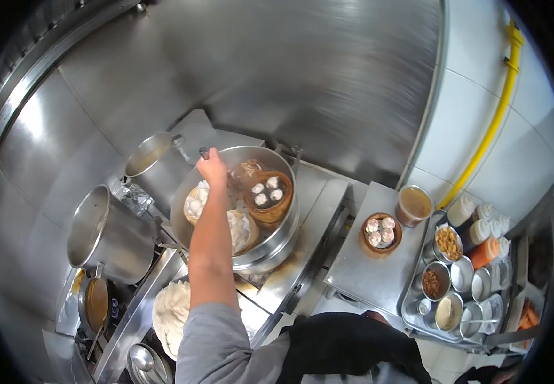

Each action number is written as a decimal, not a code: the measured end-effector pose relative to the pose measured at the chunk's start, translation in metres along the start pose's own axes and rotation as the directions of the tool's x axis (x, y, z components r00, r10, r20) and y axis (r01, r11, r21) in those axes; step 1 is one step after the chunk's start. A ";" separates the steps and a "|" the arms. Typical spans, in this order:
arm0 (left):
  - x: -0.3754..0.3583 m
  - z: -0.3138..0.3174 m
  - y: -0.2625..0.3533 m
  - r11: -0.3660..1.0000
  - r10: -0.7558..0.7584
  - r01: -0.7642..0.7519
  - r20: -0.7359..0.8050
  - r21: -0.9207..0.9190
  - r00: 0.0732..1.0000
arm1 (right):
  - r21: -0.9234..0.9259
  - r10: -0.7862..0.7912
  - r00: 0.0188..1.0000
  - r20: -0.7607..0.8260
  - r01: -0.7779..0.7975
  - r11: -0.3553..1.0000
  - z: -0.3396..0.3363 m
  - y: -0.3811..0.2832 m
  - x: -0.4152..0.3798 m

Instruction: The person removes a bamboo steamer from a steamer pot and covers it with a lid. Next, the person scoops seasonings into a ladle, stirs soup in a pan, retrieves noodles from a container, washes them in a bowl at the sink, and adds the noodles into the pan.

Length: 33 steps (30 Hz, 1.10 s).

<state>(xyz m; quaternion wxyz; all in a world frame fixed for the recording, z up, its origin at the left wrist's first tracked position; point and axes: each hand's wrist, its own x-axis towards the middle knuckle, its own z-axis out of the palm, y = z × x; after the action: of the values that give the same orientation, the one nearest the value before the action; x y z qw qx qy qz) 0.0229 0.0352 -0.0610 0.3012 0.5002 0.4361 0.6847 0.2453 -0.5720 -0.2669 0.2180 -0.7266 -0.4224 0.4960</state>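
Here, the left hand is clenched on a dark handle at the far rim of the pot; the right hand cannot be made out, nor its state. In the pot, right of the left forearm, stands a basket of four dumplings. A second basket stands on the side table, beside a tub of brown liquid.

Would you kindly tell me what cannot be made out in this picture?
Head view:
Object in the left hand: the fist hides all but a dark end.
Right hand: not discernible, perhaps behind the black apron.
White bundle: sleeve covers its right side.
Lower-left metal container: cut off by the bottom edge.
Squeeze bottles: any labels too small to read.
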 end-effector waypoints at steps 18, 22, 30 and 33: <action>-0.357 0.094 0.125 0.692 -0.004 0.615 0.851 -0.377 0.526 | 0.207 0.150 0.985 -0.088 -0.129 0.970 -0.027 -0.051 -0.072; -0.369 0.113 0.100 0.725 0.029 0.607 0.895 -0.325 0.446 | 0.101 0.054 0.996 -0.067 -0.048 0.994 -0.004 0.020 -0.052; -0.358 0.130 0.095 0.718 -0.030 0.666 0.947 -0.203 0.320 | -0.181 -0.219 0.975 -0.041 0.209 0.961 0.000 0.044 -0.064; -0.361 0.131 0.102 0.732 0.003 0.647 0.951 -0.212 0.308 | -0.017 -0.045 0.994 -0.098 0.044 0.999 0.000 0.040 -0.058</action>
<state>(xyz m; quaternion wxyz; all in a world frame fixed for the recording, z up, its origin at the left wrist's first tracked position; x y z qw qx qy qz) 0.2644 -0.2768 -0.1063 0.7606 0.5686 0.0671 0.3060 0.2521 -0.6421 -0.2651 0.2441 -0.7421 -0.4308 0.4518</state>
